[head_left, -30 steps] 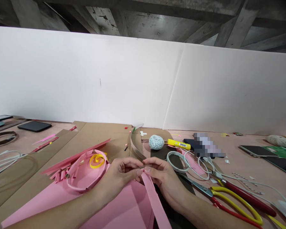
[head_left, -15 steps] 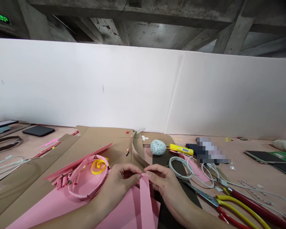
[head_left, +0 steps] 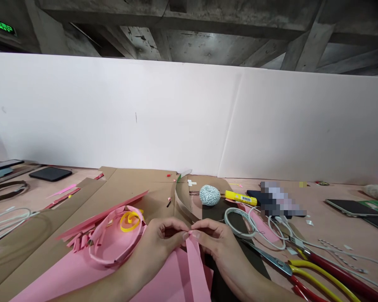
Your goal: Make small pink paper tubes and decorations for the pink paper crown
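Between both hands is a pink paper strip (head_left: 195, 268), its top end pinched and its length hanging toward me. My left hand (head_left: 164, 241) grips the tip from the left with thumb and forefinger. From the right, my right hand (head_left: 216, 241) pinches the same end, its fingertips nearly touching the left ones. Fingers hide how the tip is bent. Beneath lies a large pink paper sheet (head_left: 164, 279). Beside my left forearm rest a pink paper ring (head_left: 96, 256), a yellow paper curl (head_left: 129, 222) and several small pink rolls (head_left: 78, 242).
Scissors with red and yellow handles (head_left: 290, 268), a white cable (head_left: 239, 230) and a yellow glue stick (head_left: 241, 198) lie on the right. A ball of speckled yarn (head_left: 209, 195) sits ahead. Brown cardboard (head_left: 135, 178) covers the middle; a white panel (head_left: 176, 113) stands behind.
The strip's lower end has swung slightly to the right. Both hands keep their pinch on its top, with only a small shift of the fingers.
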`<state>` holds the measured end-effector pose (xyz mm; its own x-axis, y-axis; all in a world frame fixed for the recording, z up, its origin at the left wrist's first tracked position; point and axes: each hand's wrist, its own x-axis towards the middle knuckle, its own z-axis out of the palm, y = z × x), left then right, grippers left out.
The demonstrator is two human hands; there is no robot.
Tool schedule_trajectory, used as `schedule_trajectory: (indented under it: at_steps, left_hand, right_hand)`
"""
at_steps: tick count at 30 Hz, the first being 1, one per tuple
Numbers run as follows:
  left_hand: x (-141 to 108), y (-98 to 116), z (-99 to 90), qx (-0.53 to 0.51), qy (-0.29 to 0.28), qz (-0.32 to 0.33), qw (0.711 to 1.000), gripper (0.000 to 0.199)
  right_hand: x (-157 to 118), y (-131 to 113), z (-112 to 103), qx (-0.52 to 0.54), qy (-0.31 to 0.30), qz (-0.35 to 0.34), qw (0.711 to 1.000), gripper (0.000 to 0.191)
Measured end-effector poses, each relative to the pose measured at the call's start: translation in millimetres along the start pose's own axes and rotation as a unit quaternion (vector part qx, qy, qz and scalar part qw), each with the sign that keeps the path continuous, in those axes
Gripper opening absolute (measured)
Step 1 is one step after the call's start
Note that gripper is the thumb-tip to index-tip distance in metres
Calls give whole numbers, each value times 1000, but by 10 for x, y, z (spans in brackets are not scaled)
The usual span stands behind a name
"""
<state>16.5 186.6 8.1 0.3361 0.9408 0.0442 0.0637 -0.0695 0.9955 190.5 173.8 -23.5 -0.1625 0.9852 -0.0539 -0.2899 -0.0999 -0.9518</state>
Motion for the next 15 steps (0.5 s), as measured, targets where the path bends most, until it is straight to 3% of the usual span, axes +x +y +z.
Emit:
schedule_trajectory:
  at_steps: [6,11,13,15]
  left_hand:
    - [1,-8,1,-10,3,5,1000,18]
    - [17,-91,-12,-61,-32,6,998,24]
    - [26,-128,-15,-92,-45,-2,995,31]
    - [25,-130,-14,-107,-64,-8,992,35]
  right_hand:
    - [-10,-35,22,-14,6,3,1000,24]
    - [-20,-41,24,47,11,18,999,27]
    - [-7,-44,-3,85,1,25,996,36]
    - [27,-43,-52,106,-31,29,993,58]
